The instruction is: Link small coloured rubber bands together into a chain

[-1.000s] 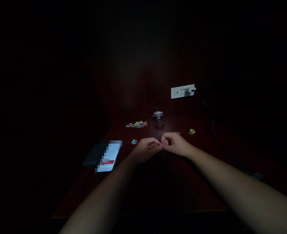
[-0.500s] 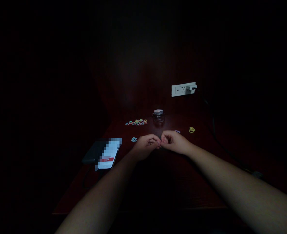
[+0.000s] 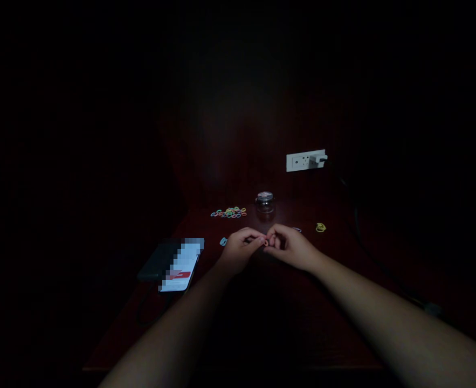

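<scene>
My left hand (image 3: 242, 249) and my right hand (image 3: 293, 247) meet at the fingertips above the dark red table. A small orange-pink rubber band (image 3: 266, 243) shows between them, pinched in the left fingertips. The right index finger and thumb close around the same band from the other side; their exact contact is hard to make out in the dim light. Blue rubber bands (image 3: 223, 242) lie just left of my left hand. Behind my right hand a purple band (image 3: 297, 230) is partly hidden, and yellow bands (image 3: 321, 227) lie farther right.
A pile of mixed-colour rubber bands (image 3: 230, 212) lies at the back, beside a clear lidded jar (image 3: 265, 203). On the left, a lit phone (image 3: 183, 269) rests against a dark flat object (image 3: 152, 264). A wall socket (image 3: 302, 161) holds a white plug, and a dark cable runs down the right.
The view has tilted up slightly, so everything sits lower. The fingertips have shifted a little apart, and the orange-pink band now shows between them.
</scene>
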The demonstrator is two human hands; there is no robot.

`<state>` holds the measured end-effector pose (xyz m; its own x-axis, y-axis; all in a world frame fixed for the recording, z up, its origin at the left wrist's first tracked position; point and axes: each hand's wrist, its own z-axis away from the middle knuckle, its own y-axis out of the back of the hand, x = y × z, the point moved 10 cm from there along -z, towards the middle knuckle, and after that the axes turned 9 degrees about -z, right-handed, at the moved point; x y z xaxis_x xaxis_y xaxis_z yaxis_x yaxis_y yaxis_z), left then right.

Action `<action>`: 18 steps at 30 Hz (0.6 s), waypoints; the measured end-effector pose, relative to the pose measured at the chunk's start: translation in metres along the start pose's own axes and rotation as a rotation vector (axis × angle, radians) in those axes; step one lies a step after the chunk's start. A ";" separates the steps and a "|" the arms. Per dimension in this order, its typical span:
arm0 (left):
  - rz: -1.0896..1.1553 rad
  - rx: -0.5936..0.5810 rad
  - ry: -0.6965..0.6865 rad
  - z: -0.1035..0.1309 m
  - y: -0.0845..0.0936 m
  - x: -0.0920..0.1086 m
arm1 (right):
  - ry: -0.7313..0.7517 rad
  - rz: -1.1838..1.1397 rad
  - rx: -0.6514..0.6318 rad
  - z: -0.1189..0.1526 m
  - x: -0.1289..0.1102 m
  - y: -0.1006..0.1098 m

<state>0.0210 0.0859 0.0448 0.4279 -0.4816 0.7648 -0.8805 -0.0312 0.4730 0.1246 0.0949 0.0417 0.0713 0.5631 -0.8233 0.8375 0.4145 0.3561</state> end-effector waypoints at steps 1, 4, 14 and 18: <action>0.009 -0.001 0.002 0.000 -0.001 -0.001 | 0.008 0.011 0.013 0.000 -0.002 0.001; 0.040 -0.008 0.043 0.000 -0.003 -0.008 | 0.015 0.026 0.052 0.000 -0.007 0.005; 0.113 -0.029 0.114 0.002 -0.008 -0.009 | -0.007 0.045 0.023 0.002 -0.012 0.003; 0.137 0.004 0.103 0.002 -0.004 -0.007 | -0.016 0.045 -0.011 0.002 -0.012 0.000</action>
<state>0.0213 0.0881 0.0363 0.3221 -0.3897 0.8628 -0.9328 0.0248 0.3595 0.1243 0.0864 0.0510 0.1171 0.5699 -0.8133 0.8273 0.3971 0.3973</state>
